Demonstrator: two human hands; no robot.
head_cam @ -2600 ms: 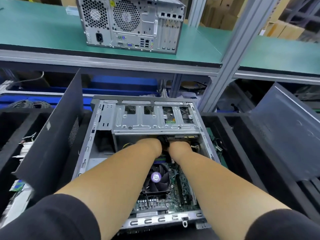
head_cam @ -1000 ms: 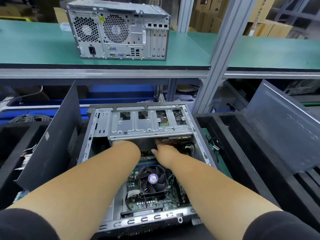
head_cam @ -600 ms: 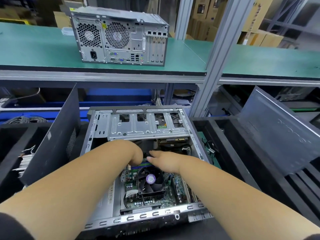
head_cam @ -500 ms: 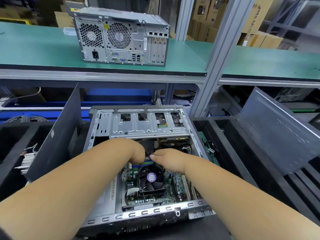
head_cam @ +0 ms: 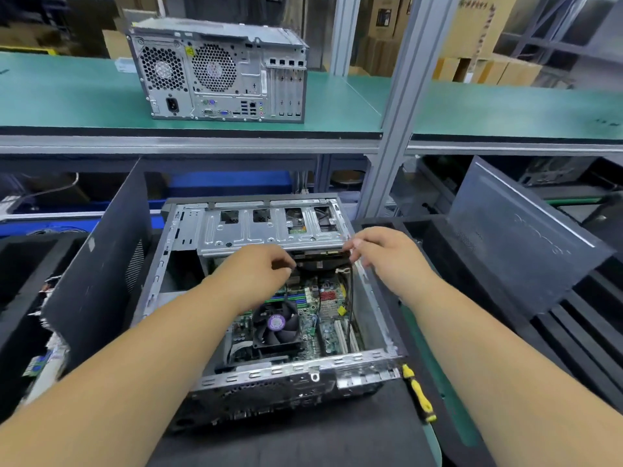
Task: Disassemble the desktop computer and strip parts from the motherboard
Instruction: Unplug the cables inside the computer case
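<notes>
Both hands hover over the open computer case (head_cam: pixel 269 369): left hand (head_cam: pixel 259 274) and right hand (head_cam: pixel 384 254) each pinch the black cable (head_cam: pixel 349 298).

Both hands reach into the open computer case (head_cam: pixel 374 332): the left hand (head_cam: pixel 256 271) and right hand (head_cam: pixel 384 254) pinch a black part (head_cam: pixel 320 259) under the drive cage (head_cam: pixel 269 227), above the motherboard (head_cam: pixel 323 308).

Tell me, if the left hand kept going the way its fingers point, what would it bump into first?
Probably the dark part tucked under the silver drive cage. The left hand has curled fingers aimed right and slightly forward, nearly touching it. Depth is hard to judge, so it might already touch.
</notes>
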